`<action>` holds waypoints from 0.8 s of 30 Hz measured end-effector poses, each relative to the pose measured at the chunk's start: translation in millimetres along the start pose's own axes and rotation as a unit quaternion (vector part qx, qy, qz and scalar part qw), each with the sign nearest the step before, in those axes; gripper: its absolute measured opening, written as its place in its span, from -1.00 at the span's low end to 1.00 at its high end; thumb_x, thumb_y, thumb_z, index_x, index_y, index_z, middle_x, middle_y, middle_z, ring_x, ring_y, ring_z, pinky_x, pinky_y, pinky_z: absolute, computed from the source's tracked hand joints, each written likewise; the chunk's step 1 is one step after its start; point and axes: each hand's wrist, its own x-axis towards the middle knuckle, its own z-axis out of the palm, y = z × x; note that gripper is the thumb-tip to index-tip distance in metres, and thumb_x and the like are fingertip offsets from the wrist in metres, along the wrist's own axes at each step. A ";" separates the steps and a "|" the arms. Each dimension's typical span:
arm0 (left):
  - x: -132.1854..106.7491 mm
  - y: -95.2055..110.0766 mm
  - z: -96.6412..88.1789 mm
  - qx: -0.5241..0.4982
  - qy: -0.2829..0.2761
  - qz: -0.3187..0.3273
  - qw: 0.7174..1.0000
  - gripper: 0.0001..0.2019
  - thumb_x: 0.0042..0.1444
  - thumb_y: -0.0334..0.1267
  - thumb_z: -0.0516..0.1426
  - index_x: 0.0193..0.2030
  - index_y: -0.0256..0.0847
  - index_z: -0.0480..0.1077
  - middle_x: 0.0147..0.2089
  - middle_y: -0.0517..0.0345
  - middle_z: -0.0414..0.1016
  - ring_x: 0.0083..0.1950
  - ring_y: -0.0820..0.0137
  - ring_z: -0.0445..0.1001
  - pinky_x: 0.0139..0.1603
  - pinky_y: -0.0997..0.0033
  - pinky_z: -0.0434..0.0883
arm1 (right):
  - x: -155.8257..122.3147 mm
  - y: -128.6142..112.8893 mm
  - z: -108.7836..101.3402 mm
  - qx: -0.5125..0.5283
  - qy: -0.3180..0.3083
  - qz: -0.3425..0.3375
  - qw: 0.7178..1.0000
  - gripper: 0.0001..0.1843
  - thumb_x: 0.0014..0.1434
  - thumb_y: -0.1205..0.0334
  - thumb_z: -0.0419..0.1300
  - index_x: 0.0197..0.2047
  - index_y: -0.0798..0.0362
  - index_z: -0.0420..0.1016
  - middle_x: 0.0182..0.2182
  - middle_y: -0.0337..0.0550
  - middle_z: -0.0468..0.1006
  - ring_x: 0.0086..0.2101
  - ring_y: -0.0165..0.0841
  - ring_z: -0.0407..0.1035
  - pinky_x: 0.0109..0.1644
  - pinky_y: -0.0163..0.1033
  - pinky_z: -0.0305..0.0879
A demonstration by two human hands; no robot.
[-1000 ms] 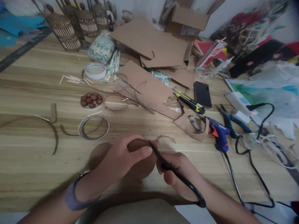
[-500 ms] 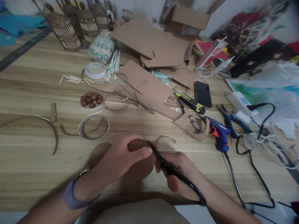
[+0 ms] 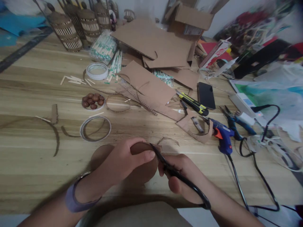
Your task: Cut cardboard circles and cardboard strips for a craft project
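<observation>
My left hand point(image 3: 129, 157) is closed on a round brown cardboard disc point(image 3: 145, 170), thumb on top and fingers behind its far edge. Black-handled scissors point(image 3: 175, 173) are in my right hand point(image 3: 184, 170), their blades at the disc's upper right edge beside my left thumb. The far blade tip is partly hidden by the cardboard. Another rounded brown cardboard piece point(image 3: 100, 154) shows on the table under my left wrist. A thin curved cardboard offcut point(image 3: 169, 139) lies just beyond the scissors.
Tape rolls point(image 3: 95, 128), a dish of brown nuts point(image 3: 93, 101) and cardboard strips lie ahead on the left. To the right are a utility knife point(image 3: 193, 103), a blue glue gun point(image 3: 222, 135) with its cord, and pliers point(image 3: 236, 123). Cardboard sheets point(image 3: 153, 41) and stick-built lanterns point(image 3: 65, 31) stand behind.
Hardly anything differs. The scissors and the disc have shifted very slightly, with both hands keeping their hold.
</observation>
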 end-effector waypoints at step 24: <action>-1.5 1.7 1.1 0.011 0.016 -0.006 1.000 -0.85 0.08 -0.08 0.27 -0.29 -0.06 0.61 -0.26 0.26 0.67 -0.14 0.26 0.57 -0.08 0.38 0.47 | 0.8 5.6 2.9 -0.010 0.004 -0.049 0.999 -0.14 0.08 -0.67 -0.08 -0.37 0.04 0.43 -0.68 -0.37 0.18 -0.63 -0.49 0.03 -0.58 -0.34 -0.04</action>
